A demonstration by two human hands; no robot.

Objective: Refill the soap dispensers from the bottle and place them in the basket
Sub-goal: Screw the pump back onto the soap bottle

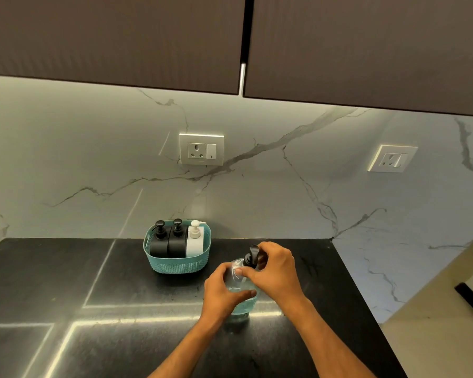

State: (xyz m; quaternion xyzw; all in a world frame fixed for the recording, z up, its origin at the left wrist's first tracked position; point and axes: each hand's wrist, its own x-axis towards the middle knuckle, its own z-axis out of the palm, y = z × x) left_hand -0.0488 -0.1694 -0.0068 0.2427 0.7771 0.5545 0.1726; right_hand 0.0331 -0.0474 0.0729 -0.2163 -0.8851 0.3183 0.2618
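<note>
A clear bottle point(243, 304) with blue liquid in its lower part stands on the black counter point(120, 282). My left hand point(224, 290) grips its body from the left. Around its black pump top point(253, 255) curl the fingers of my right hand point(277, 268). Behind and to the left sits a teal basket point(175, 264) against the wall. Inside it stand two black soap dispensers point(159, 241) point(177, 240) and one white dispenser point(195, 238), all upright with pumps on.
A marble backsplash carries two wall sockets point(201, 149) point(392, 158). Dark upper cabinets point(120, 36) hang overhead. The counter ends at its right edge point(366, 309), with floor beyond.
</note>
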